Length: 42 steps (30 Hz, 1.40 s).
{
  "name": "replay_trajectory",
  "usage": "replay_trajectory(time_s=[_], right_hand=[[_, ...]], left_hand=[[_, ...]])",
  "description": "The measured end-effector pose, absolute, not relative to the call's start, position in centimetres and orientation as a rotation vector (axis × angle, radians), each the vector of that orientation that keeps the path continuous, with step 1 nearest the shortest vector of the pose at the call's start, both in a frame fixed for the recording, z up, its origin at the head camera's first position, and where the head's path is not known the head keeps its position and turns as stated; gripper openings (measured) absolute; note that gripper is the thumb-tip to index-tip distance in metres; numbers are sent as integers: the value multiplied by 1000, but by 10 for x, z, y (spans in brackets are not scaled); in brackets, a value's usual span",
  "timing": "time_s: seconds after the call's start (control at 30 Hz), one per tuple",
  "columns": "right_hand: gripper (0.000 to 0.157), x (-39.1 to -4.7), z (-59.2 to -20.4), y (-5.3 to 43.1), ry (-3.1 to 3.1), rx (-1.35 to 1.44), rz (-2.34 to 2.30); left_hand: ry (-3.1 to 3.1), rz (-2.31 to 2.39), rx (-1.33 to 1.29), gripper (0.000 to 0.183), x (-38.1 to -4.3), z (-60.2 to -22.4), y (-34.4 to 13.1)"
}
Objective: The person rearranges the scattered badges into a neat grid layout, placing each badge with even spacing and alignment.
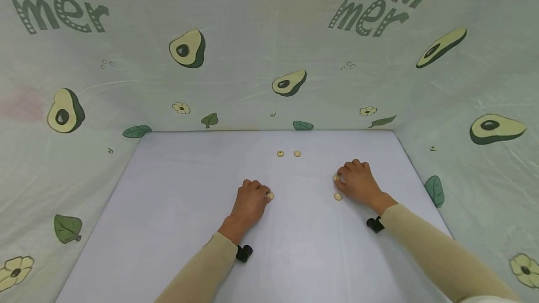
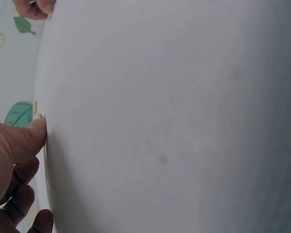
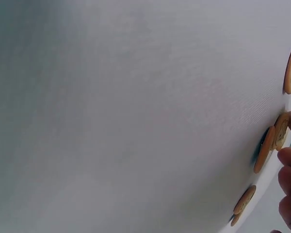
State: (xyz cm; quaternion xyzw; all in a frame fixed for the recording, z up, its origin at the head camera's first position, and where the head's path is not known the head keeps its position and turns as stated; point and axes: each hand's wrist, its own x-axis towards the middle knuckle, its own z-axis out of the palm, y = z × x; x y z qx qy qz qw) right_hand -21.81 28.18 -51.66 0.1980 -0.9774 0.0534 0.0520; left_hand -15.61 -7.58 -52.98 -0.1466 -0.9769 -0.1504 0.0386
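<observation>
My left hand [image 1: 251,202] is near the middle of the white table, its thumb and fingers pinching a small round wooden disc [image 1: 270,196]. In the left wrist view only a sliver of that disc [image 2: 40,116] shows past the thumb tip. To the right, my right hand [image 1: 359,183] pinches a similar wooden disc [image 1: 336,177] at its edge. Another disc [image 1: 338,196] lies just below those fingers. The right wrist view shows dark marks drawn on the face of the disc [image 3: 281,130] at the fingertips, and a second disc [image 3: 265,149] close against it.
Two more wooden discs, a left one [image 1: 280,153] and a right one [image 1: 297,153], lie side by side towards the back of the table [image 1: 189,167]. Cloth with avocado prints [image 1: 187,49] hangs behind and along both sides. Each wrist carries a small black camera [image 1: 244,253].
</observation>
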Motion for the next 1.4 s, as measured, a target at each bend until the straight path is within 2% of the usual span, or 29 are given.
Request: replay_trajectory(time_s=[1.03, 1.4], right_hand=[[24, -234, -518, 285, -3061, 606, 369], [23, -252, -512, 253, -2966, 661, 371]], left_hand=[[-3004, -477, -451, 18, -156, -528, -76], [-3015, -507, -431, 25, -156, -529, -76]])
